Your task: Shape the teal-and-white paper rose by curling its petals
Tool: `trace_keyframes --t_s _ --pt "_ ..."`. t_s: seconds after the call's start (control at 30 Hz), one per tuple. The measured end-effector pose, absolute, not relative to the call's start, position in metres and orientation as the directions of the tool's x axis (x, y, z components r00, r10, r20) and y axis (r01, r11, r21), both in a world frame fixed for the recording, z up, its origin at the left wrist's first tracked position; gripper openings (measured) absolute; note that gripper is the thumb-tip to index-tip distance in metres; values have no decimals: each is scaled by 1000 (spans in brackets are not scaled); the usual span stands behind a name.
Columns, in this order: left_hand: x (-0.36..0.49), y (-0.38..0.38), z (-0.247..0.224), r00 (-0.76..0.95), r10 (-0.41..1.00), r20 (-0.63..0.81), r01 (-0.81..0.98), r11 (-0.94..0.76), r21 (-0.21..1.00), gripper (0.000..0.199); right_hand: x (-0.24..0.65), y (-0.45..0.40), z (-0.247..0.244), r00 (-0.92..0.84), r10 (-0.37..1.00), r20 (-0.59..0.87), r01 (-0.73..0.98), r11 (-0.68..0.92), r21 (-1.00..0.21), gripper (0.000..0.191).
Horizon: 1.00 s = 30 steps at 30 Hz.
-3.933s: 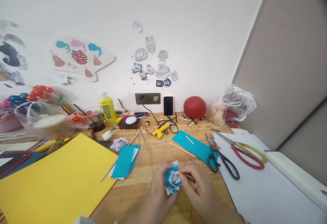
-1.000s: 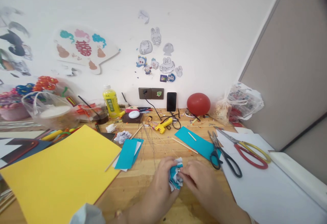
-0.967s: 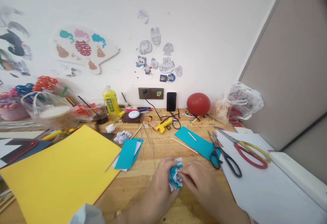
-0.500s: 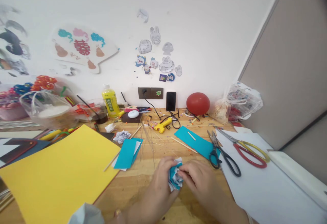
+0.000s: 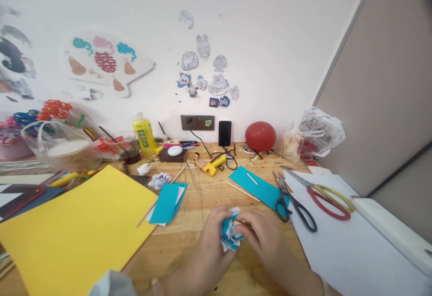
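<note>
Left hand, paper flower cupped; right hand, stick pinched

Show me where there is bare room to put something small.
Brown wood is bare between the yellow paper sheet and the left hand. The white paper sheet has room nearer the person than the red-and-yellow-handled metal scissors. It is crowded around the yellow plastic glue gun.
</note>
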<state>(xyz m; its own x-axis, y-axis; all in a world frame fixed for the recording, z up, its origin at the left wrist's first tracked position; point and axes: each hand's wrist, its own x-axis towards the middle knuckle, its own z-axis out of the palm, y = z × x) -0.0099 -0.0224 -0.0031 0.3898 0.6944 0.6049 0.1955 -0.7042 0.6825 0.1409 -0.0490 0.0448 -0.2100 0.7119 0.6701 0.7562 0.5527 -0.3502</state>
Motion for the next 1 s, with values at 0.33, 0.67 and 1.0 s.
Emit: trace_keyframes --t_s 0.33,0.67,1.0 --pt "-6 -22 0 441 800 408 99 -495 863 58 155 -47 60 -218 718 661 645 614 -455 27" --pt "-10 -25 9 567 736 370 115 -516 849 66 153 -46 62 -318 796 515 575 594 -562 22" --pt "-8 -23 8 518 757 399 97 -515 851 56 158 -50 59 -380 694 611 511 708 -487 13"
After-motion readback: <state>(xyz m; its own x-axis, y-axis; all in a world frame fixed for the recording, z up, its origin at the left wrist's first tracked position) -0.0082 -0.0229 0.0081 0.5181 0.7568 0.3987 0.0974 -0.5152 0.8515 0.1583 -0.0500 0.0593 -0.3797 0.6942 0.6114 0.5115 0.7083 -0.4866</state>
